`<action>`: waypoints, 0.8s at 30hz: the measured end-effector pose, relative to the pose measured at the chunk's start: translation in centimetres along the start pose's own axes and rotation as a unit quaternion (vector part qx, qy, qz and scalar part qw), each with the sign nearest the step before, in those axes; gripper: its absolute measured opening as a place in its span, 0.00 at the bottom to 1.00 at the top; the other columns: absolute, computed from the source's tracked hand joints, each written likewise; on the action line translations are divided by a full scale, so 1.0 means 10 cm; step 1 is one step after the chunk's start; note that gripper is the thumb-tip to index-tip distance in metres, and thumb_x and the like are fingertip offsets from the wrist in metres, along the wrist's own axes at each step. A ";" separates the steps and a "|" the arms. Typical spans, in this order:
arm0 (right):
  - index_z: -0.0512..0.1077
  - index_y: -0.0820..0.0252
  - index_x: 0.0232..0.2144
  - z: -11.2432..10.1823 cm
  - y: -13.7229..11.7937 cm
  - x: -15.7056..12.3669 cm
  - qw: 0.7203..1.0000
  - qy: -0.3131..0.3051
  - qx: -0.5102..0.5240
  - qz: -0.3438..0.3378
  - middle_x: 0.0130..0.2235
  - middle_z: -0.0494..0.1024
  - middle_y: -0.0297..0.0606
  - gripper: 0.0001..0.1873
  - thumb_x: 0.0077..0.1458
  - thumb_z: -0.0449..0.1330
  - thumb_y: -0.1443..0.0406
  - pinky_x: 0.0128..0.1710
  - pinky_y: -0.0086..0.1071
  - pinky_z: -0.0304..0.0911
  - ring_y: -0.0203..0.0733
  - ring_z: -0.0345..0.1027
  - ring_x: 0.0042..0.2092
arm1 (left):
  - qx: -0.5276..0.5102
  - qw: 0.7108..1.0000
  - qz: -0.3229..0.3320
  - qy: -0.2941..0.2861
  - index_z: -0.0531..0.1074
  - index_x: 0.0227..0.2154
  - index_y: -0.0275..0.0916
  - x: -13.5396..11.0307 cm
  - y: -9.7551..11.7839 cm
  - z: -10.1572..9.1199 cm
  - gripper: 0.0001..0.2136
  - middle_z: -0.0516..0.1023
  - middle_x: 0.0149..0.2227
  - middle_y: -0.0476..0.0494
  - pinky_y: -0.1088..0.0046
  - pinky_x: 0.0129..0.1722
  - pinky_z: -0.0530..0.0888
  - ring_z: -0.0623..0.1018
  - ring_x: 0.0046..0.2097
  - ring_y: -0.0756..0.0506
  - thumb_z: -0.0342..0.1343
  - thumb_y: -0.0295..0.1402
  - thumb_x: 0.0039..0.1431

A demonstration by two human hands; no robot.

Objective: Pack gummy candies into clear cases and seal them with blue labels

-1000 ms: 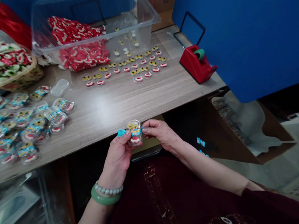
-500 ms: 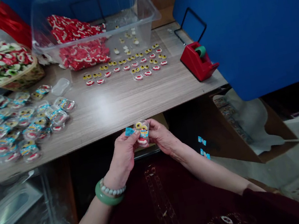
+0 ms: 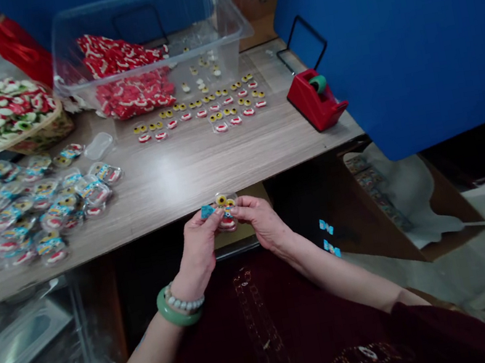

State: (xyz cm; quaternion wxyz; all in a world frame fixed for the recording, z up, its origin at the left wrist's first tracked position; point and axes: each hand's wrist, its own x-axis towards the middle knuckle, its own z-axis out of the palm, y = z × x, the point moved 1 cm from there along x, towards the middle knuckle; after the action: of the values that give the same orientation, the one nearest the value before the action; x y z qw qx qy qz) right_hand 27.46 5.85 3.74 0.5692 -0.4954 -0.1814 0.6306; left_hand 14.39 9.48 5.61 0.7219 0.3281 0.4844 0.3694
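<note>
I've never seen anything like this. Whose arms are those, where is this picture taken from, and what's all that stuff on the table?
Those are a person's own bare arms; there is no machine here. The picture comes from one camera worn on the person's head, looking forward and down at the hands. The left hand and right hand together hold a clear plastic pack of candy shaped like eyes and teeth, with a small blue tag at the left fingertips. On the wooden table lie more packs, rows of loose candies, a clear plastic tub of red sweets, and a red tape dispenser.
</note>
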 end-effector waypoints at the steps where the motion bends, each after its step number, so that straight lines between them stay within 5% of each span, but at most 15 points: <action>1: 0.73 0.59 0.24 0.00 0.01 0.00 1.000 0.005 0.000 -0.008 0.28 0.76 0.30 0.13 0.41 0.71 0.59 0.37 0.32 0.61 0.34 0.65 0.31 | -0.014 0.999 -0.036 -0.015 0.78 0.28 0.35 0.01 0.01 -0.01 0.11 0.80 0.25 0.46 0.70 0.30 0.77 0.76 0.24 0.49 0.71 0.35 0.44; 4: 0.73 0.59 0.24 0.00 0.01 0.00 0.999 0.015 -0.009 -0.030 0.28 0.75 0.30 0.12 0.42 0.70 0.59 0.36 0.32 0.61 0.34 0.65 0.31 | -0.041 0.991 -0.114 -0.057 0.79 0.30 0.34 0.03 0.03 -0.03 0.14 0.80 0.25 0.44 0.67 0.33 0.78 0.78 0.26 0.47 0.73 0.37 0.43; 8: 0.73 0.59 0.25 -0.03 0.01 0.00 0.999 0.016 -0.011 -0.042 0.27 0.75 0.30 0.10 0.43 0.69 0.60 0.36 0.31 0.61 0.33 0.65 0.30 | -0.046 0.991 -0.098 -0.081 0.79 0.36 0.37 0.04 0.09 -0.06 0.16 0.82 0.31 0.44 0.68 0.33 0.77 0.79 0.28 0.47 0.71 0.40 0.46; 14: 0.70 0.59 0.23 -0.06 -0.01 -0.01 0.999 0.019 -0.028 -0.029 0.24 0.72 0.28 0.13 0.44 0.69 0.60 0.34 0.31 0.59 0.32 0.62 0.28 | -0.026 0.997 -0.063 -0.026 0.76 0.23 0.37 0.07 0.19 -0.16 0.13 0.79 0.25 0.48 0.73 0.33 0.75 0.77 0.27 0.49 0.75 0.34 0.37; 19: 0.72 0.59 0.25 -0.03 -0.01 -0.04 1.000 -0.012 -0.008 -0.014 0.27 0.75 0.29 0.12 0.44 0.69 0.60 0.37 0.31 0.60 0.32 0.64 0.30 | -0.028 0.998 -0.059 -0.008 0.75 0.22 0.36 0.12 0.11 -0.18 0.13 0.77 0.25 0.49 0.74 0.30 0.73 0.75 0.26 0.51 0.74 0.34 0.38; 24: 0.73 0.59 0.25 -0.06 0.00 -0.04 1.000 -0.025 -0.004 -0.013 0.28 0.76 0.29 0.10 0.45 0.69 0.61 0.37 0.31 0.61 0.32 0.65 0.30 | -0.036 0.981 -0.183 -0.060 0.75 0.27 0.37 0.16 -0.03 -0.12 0.11 0.76 0.25 0.49 0.72 0.29 0.70 0.73 0.25 0.50 0.71 0.33 0.42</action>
State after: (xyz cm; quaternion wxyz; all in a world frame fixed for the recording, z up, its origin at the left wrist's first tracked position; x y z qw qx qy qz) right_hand 27.88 5.33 3.65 0.5702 -0.4795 -0.2047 0.6349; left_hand 13.71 10.83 4.28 0.8166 0.2296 0.4784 0.2272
